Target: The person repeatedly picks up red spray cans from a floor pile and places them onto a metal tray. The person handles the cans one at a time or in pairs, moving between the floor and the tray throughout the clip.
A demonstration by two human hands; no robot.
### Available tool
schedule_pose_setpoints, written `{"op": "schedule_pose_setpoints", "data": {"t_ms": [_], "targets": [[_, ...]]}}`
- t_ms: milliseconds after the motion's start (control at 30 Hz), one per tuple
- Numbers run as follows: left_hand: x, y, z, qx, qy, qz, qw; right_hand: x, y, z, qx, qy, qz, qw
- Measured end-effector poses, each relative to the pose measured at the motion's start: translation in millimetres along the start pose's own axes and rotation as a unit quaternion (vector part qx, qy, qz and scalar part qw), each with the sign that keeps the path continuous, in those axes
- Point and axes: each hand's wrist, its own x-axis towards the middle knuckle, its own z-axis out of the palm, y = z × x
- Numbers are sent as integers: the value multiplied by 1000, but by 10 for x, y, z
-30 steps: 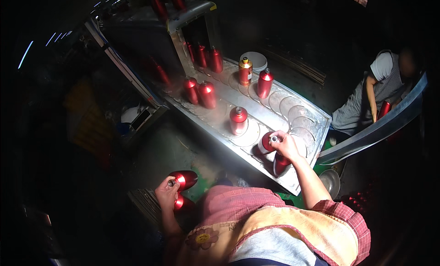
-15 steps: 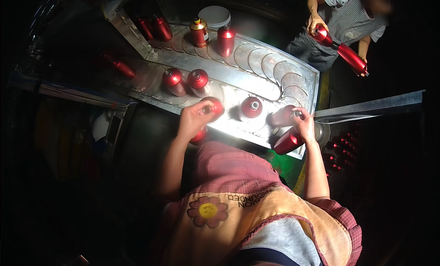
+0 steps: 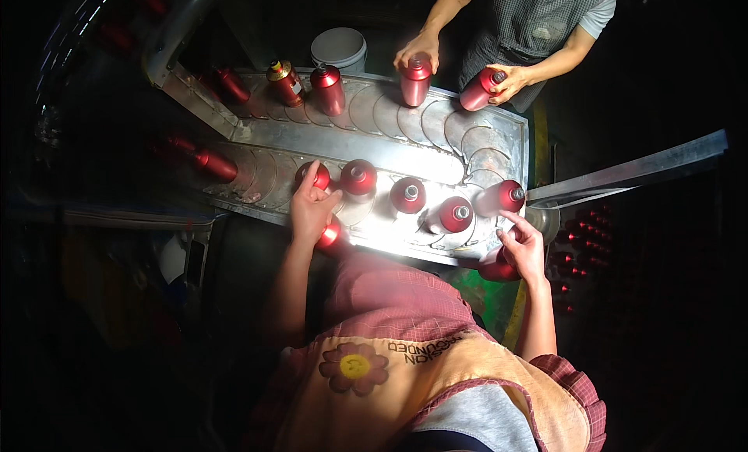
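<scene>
My left hand [image 3: 312,212] is over the near lane, its index finger stretched onto a red bottle [image 3: 318,177] and its thumb apart. Below its palm, at the tray's front edge, hangs another red bottle [image 3: 330,235], apparently in the curled fingers, which are partly hidden. At the right end, my right hand [image 3: 523,245] has a tilted red bottle [image 3: 497,266] under its curled fingers. Its fingertips are just below a leaning red bottle [image 3: 510,195] on the tray; contact is unclear. Between my hands stand red bottles [image 3: 358,177] with silvery necks.
The metal conveyor [image 3: 327,150] loops round, carrying overlapping plates. Across it, a co-worker's hands [image 3: 421,51] hold two red bottles. A gold-and-red bottle [image 3: 286,83] stands on the far lane, a white bucket [image 3: 340,45] behind. A metal bar [image 3: 631,171] juts right; several bottles [image 3: 584,241] stand below.
My left hand has moved left to another bottle. My right hand has shifted slightly down with its bottle. The co-worker has brought two bottles over the far lane. Bottles on the conveyor have shifted.
</scene>
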Motion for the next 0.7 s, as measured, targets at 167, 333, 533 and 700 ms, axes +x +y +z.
{"op": "schedule_pose_setpoints", "data": {"t_ms": [167,333,533,700], "targets": [[278,-66,-344,76,-45,-98,991,37,-577,644,-27,-141,1,990],[414,-59,-253,117,-144,-83,979,425,-802,1393,-46,-171,24,984],[497,115,-200,124,-163,-61,977,840,-761,1771,-64,-124,51,989],[567,186,-154,147,-211,-48,965,1016,-541,1749,-91,-75,47,992]]}}
